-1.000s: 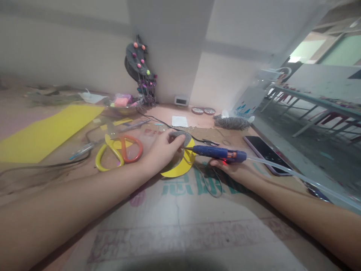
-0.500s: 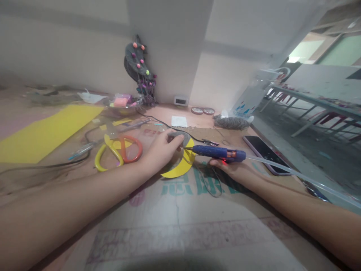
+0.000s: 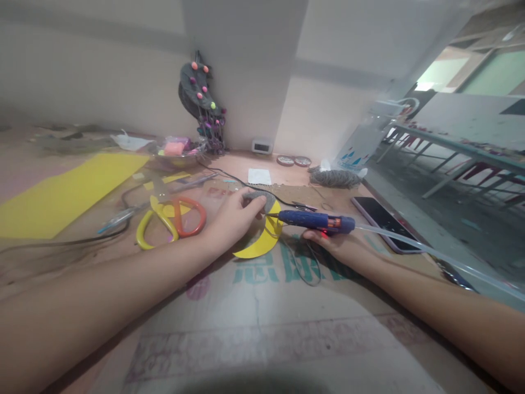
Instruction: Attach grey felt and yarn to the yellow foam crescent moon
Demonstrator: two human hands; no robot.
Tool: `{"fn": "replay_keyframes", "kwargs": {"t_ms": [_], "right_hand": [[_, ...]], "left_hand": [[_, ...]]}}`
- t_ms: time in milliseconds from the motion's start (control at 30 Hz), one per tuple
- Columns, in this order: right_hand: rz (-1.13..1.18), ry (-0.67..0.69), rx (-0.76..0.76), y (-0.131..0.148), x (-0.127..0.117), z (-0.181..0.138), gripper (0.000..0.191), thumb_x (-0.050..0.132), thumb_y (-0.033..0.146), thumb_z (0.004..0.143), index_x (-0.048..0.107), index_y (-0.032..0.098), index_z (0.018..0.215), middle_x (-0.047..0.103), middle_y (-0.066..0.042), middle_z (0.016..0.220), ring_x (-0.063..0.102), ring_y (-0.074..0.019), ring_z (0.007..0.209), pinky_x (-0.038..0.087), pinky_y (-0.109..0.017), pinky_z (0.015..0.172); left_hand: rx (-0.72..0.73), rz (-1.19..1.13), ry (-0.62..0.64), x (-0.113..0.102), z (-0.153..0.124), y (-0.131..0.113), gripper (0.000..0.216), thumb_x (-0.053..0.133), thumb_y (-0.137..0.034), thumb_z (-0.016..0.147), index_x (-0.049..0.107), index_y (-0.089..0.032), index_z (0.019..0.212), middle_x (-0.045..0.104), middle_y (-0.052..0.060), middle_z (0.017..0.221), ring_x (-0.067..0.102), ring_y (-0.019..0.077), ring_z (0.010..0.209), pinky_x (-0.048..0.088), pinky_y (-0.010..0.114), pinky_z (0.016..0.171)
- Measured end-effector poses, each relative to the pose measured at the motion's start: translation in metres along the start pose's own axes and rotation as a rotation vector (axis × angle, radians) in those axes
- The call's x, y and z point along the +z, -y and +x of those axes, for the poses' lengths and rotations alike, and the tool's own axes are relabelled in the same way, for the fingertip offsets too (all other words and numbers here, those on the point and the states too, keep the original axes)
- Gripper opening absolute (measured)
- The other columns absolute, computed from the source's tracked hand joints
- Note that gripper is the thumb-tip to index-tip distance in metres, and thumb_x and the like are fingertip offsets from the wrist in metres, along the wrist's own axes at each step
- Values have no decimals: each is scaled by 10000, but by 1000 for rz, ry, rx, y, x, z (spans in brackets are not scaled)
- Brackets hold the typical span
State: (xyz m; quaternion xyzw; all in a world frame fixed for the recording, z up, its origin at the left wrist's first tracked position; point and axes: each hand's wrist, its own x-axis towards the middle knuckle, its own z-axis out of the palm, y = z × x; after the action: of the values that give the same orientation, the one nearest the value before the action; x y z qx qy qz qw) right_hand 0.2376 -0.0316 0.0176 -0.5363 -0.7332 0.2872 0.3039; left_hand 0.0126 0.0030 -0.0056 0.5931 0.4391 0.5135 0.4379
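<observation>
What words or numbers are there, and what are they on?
Nothing reads clearly enough to quote.
Big green characters on the cardboard: blurred, partly covered.
Faint purplish band on the cardboard: too blurred to read.
Marks under the blue sails on the clear container: too small.
Little white box with dark screen: no number readable.
</observation>
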Motion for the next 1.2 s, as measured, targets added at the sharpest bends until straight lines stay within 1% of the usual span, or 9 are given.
{"fn": "replay_keyframes", "kwargs": {"t_ms": [100,267,367,567,700,833,967,1067,1200], "right_hand": [[20,-6,2,0,0,0,301,669,573,684,621,282,745,715,-60,795,685,-321,837,582,-444,759],[19,2,37,-2,0,0,313,673,577,682,599,276,727,724,-66,788,698,-313,816,596,-423,753],[12,-11,13,-1,0,-1,307,668,561,693,607,266,750,731,-66,816,705,-302,818,599,-406,773],[-47,-62,44,9,1,-3,284,651,524,702,630,246,759,744,-44,806,715,-287,823,597,-365,771],[-140,-107,76,5,-1,-4,273,643,526,733,650,253,716,743,-52,787,709,-295,815,594,-368,728],[-164,-114,30,1,-1,-2,325,640,563,744,634,249,660,723,-65,742,698,-297,812,589,-374,698],[-125,-91,-44,1,-1,-1,300,638,554,724,648,257,766,723,-56,817,693,-292,817,583,-393,744],[-146,-78,-41,0,0,-1,284,630,534,709,647,256,762,721,-59,860,687,-305,859,581,-406,764],[-139,-69,-31,-2,0,0,294,629,542,704,637,255,765,719,-55,848,683,-296,837,582,-391,732]], "left_hand": [[1,8,-5,0,0,1,162,580,-340,813,561,-196,743,591,-32,646,561,127,614,407,243,590],[-8,0,-10,-1,0,2,153,586,-331,797,565,-194,734,603,-27,643,559,129,603,407,243,582],[-6,-11,-9,-1,0,2,152,580,-332,800,562,-195,737,592,-33,632,534,120,569,385,238,551],[-9,12,-5,-1,0,0,156,572,-323,810,555,-191,729,587,-33,642,536,117,584,390,237,568],[7,8,-5,-1,0,3,153,573,-322,810,554,-194,728,586,-35,645,537,117,585,390,240,572],[10,2,-5,-1,1,4,148,579,-320,810,556,-194,735,587,-35,649,533,116,587,383,241,571],[6,-6,6,-1,1,3,171,568,-344,825,554,-194,745,585,-33,637,549,126,612,394,251,596],[-1,5,8,-1,1,2,178,571,-353,826,560,-192,751,593,-28,638,565,135,630,405,261,619],[-4,21,2,-1,0,0,174,570,-349,829,567,-193,754,601,-25,638,565,134,627,402,260,609]]}}
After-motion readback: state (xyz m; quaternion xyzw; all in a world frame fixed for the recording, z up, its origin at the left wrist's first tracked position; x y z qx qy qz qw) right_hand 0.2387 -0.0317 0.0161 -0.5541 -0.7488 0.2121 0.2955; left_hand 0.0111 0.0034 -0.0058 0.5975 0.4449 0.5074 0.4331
